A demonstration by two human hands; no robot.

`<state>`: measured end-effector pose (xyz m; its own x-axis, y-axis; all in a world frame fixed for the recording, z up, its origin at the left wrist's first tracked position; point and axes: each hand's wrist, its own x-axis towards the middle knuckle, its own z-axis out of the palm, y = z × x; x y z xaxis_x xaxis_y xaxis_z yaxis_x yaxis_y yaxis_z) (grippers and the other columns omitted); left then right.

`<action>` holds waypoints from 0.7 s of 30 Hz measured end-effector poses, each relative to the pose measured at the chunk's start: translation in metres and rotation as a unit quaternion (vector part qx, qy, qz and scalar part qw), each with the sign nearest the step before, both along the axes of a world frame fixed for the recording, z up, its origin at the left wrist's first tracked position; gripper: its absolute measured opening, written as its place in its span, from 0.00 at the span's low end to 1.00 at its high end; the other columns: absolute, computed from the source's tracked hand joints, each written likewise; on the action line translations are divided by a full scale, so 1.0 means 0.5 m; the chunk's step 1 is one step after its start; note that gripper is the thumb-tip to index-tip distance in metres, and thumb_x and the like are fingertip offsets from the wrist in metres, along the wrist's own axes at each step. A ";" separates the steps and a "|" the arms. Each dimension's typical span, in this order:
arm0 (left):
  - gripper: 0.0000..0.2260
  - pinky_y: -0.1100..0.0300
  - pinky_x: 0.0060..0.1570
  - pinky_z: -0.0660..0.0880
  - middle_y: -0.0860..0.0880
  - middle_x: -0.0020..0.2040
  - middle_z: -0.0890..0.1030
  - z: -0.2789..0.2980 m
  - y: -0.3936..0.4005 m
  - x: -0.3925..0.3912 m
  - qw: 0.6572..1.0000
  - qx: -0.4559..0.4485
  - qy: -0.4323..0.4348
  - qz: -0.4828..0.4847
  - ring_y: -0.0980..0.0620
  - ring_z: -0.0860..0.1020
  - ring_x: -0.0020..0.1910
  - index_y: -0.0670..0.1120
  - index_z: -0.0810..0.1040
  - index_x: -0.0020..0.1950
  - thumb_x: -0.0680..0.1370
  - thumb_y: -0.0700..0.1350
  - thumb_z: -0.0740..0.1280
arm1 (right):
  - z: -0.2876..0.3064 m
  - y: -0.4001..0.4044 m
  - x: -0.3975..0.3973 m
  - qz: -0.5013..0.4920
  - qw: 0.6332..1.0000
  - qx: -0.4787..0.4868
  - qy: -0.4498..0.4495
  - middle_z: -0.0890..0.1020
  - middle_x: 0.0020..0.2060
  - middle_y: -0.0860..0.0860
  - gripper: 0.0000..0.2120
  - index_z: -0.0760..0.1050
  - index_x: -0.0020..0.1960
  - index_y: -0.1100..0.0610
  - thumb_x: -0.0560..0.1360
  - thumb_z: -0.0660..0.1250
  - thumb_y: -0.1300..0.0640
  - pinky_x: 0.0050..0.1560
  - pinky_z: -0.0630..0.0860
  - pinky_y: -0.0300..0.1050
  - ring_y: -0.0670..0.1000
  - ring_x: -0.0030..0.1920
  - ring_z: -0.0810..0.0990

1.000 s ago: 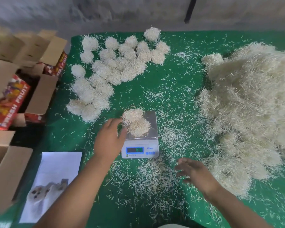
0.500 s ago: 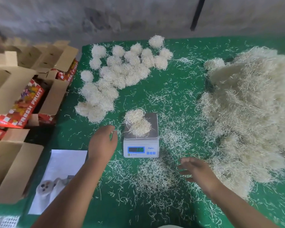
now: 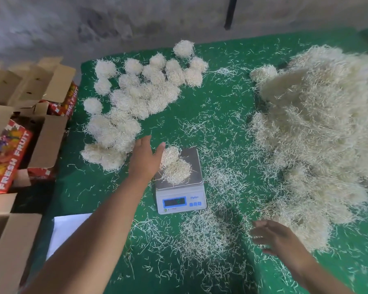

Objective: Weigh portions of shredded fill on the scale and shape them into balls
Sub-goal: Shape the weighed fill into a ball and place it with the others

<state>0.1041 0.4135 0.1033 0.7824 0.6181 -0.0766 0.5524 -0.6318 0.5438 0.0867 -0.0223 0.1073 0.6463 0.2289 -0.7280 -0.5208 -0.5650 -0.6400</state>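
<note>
Pale fill portion (image 3: 174,166) sits on scale (image 3: 189,181); my left hand (image 3: 146,159), fingers spread, touches its left edge; right hand (image 3: 278,236) released, near-right of scale

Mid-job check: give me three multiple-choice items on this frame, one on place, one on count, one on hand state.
1. The finished balls lie where from the scale?
A. far left
B. far right
C. near right

2. Clumps of fill on the scale's pan?
A. none
B. two
C. five

3. The right hand is:
A. open, empty
B. gripping the scale
C. inside a box

Answers: 1 A, they sit by the cardboard boxes. 2 B, two clumps touch beside the left hand. 3 A, fingers spread over loose shreds.
</note>
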 end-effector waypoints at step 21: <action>0.57 0.41 0.79 0.56 0.46 0.84 0.54 -0.106 -0.032 0.041 0.952 -0.146 0.220 -0.156 0.41 0.53 0.83 0.62 0.52 0.84 0.65 0.54 0.85 | 0.000 0.068 0.040 0.022 0.999 -0.033 0.013 0.89 0.48 0.43 0.08 0.81 0.61 0.49 0.84 0.67 0.51 0.56 0.84 0.54 0.45 0.48 0.88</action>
<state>0.1245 0.3974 0.0505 0.7765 0.2625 -0.5728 0.5775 -0.6601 0.4804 0.1068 0.0118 0.1074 0.6177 0.2071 -0.7587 -0.5109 -0.6277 -0.5873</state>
